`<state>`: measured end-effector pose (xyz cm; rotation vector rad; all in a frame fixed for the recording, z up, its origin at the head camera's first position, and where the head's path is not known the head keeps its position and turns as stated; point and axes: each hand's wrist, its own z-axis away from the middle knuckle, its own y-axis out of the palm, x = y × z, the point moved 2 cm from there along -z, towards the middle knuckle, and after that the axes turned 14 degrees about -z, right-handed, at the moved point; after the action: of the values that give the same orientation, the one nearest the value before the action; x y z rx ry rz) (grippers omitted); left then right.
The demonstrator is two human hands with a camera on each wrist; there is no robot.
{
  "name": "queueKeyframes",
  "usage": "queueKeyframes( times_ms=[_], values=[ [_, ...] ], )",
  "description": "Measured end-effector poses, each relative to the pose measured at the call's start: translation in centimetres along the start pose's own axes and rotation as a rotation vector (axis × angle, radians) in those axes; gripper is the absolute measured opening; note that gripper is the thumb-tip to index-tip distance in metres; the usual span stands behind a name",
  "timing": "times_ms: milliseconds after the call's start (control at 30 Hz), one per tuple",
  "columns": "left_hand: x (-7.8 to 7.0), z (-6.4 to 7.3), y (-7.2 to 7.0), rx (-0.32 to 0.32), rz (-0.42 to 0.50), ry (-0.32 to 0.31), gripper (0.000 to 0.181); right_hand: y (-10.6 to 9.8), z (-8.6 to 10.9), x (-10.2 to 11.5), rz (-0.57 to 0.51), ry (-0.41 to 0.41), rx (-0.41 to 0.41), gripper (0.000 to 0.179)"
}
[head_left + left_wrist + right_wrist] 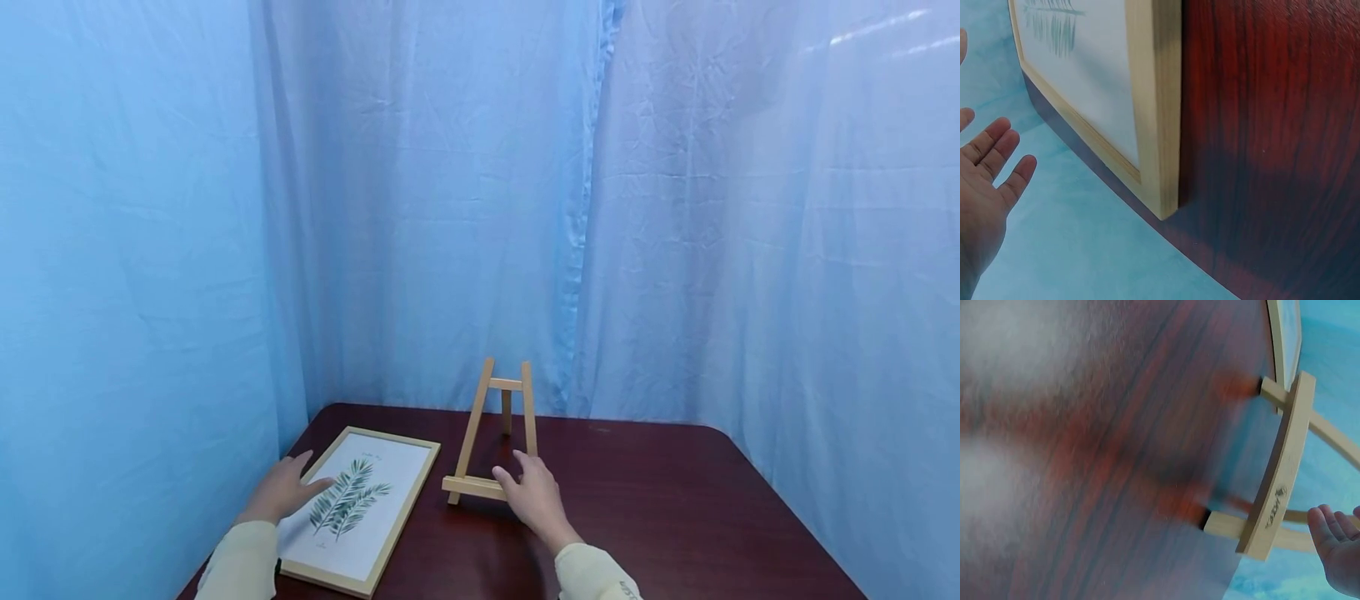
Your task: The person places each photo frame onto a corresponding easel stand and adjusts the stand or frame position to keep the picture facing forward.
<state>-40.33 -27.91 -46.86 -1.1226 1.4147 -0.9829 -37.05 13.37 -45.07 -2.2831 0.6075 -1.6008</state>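
A light-wood picture frame (405, 533) with a green leaf print lies face up on the left of the table. My left hand (281, 490) is over its left edge, fingers spread and thumb pointing across the print. In the left wrist view that hand (988, 181) shows straight fingers with nothing in them, beside the frame (1159, 112). A small wooden easel (474, 433) stands upright right of the frame. My right hand (536, 497) overlaps the right end of its ledge in the head view, fingers extended. The right wrist view shows the ledge (1279, 469) with a dark printed logo, the right hand (1341, 550) beside it.
The dark red-brown table (660, 508) has rounded far corners and extends to the right of the easel. Light blue curtains (450, 208) hang close behind it and along both sides. The frame's left edge lies near the table's left edge.
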Motion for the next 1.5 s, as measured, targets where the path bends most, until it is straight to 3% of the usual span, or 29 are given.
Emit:
queueKeyframes(
  times_ms=[567,800,1000,1500],
  values=[
    [2.5,0.0,1.4,0.029,0.034,-0.034,0.091,3.0,0.9,1.1,-0.09,0.051,0.049,0.063],
    [2.7,0.6,1.4,0.033,0.06,-0.055,0.091,4.3,1.7,1.5,-0.121,-0.003,0.065,0.055],
    [2.9,0.9,1.6,0.035,0.091,-0.087,0.09,5.8,2.0,1.7,-0.155,0.009,0.077,0.056],
    [4.5,1.1,2.9,0.075,0.113,-0.143,0.095,9.1,3.7,1.9,-0.209,0.056,0.029,0.052]
  ],
)
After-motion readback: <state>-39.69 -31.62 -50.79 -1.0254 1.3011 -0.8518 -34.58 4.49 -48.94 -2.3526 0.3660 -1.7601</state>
